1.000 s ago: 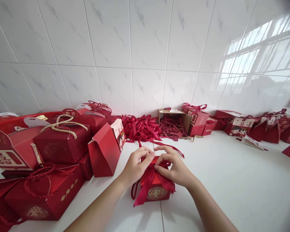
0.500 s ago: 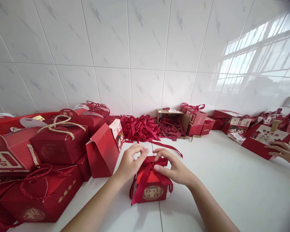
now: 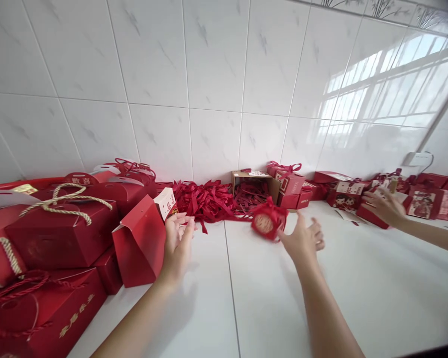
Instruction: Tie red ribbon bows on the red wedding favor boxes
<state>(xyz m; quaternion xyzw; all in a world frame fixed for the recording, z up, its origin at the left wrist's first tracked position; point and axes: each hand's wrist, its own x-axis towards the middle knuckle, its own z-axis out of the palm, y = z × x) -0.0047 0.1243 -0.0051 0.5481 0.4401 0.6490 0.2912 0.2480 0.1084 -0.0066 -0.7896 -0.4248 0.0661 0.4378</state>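
A small red gift box [image 3: 268, 222] with a gold emblem and a ribbon on top is blurred and tilted, in front of the open cardboard carton. Just right of it is my right hand [image 3: 302, 236], fingers spread; the thumb is near the box's lower corner, and I cannot tell whether it touches. My left hand [image 3: 178, 243] is raised over the table with loosely bent fingers and holds nothing. It is close to the tall red folded box [image 3: 140, 243] and the white printed box [image 3: 165, 203] behind that.
Red ribbons [image 3: 205, 199] lie piled against the tiled wall. A cardboard carton [image 3: 274, 186] holds dark red strips. Stacked red boxes with rope handles [image 3: 59, 233] crowd the left. At right, another person's hand [image 3: 386, 206] is over a red box [image 3: 373, 218], among more gift boxes [image 3: 421, 201].
The ribboned box has gone from between my hands to farther back and right, and now tilts. My hands have moved apart. The view has turned right. The other person's hand is now more open.
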